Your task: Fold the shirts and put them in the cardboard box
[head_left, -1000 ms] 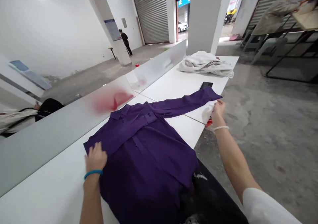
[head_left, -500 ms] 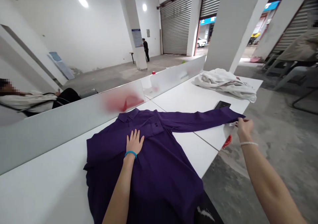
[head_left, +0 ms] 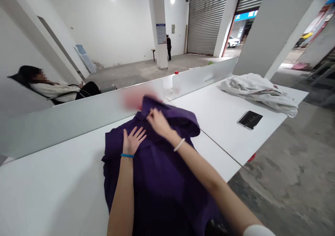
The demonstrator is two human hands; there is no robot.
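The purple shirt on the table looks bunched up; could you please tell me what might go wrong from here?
The purple shirt may set in creases where the right hand gathers cloth at the collar end. Its lower part lies toward the white table's near edge, so it might slip off.

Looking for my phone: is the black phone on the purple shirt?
No, the black phone lies on the white table, apart from the purple shirt.

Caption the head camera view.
Left hand rests on a purple shirt while the right hand holds its folded-over cloth.
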